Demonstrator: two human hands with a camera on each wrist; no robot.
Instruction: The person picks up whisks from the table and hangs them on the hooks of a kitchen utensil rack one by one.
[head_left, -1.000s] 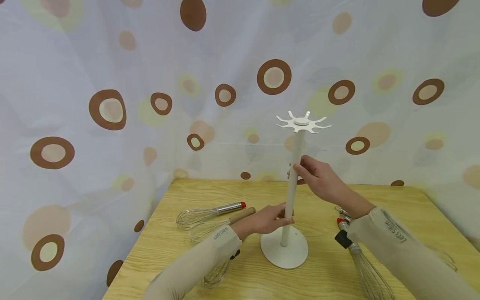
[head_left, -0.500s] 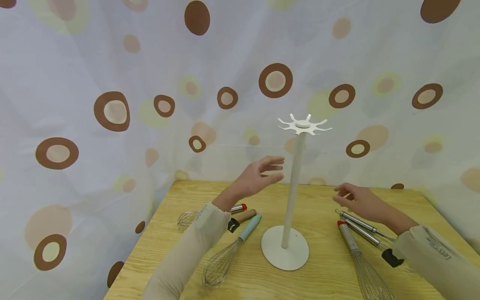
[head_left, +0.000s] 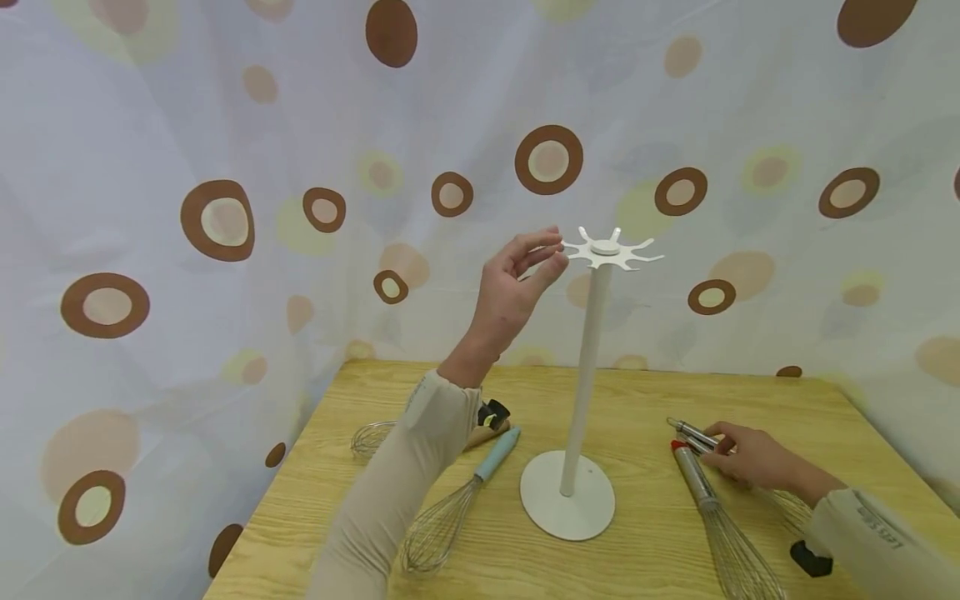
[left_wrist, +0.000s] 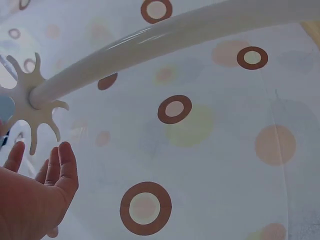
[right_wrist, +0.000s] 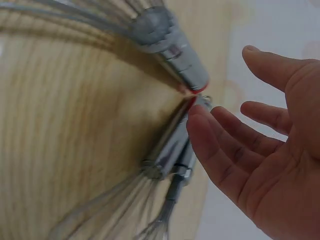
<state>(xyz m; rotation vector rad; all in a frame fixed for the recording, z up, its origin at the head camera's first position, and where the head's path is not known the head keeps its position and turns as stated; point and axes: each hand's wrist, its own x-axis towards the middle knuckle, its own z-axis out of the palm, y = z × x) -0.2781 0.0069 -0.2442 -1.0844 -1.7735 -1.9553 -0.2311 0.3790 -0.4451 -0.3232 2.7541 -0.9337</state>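
Note:
A white stand (head_left: 587, 375) with a round base and a crown of curved hooks (head_left: 606, 249) stands upright on the wooden table. Beside the crown's left hooks my left hand (head_left: 510, 283) is raised, fingers loosely bent; in the left wrist view nothing is between them, and contact with a hook cannot be told. My right hand (head_left: 757, 457) reaches over the metal-handled whisks (head_left: 697, 435) on the right. The right wrist view shows its fingers (right_wrist: 227, 165) spread close to those handles (right_wrist: 170, 137), gripping nothing. Nearer the front lies a red-tipped whisk (head_left: 696, 477).
Left of the stand lie a whisk with a light blue handle (head_left: 498, 454), one with a wooden handle (head_left: 487, 433) and a wire whisk (head_left: 370, 438), partly hidden by my left arm. A dotted curtain (head_left: 450, 108) hangs behind the table (head_left: 630, 433).
Both hands have let go of the stand's pole. My left hand has risen to the hooks, while my right hand has moved right and down to the whisks. The stand stays put.

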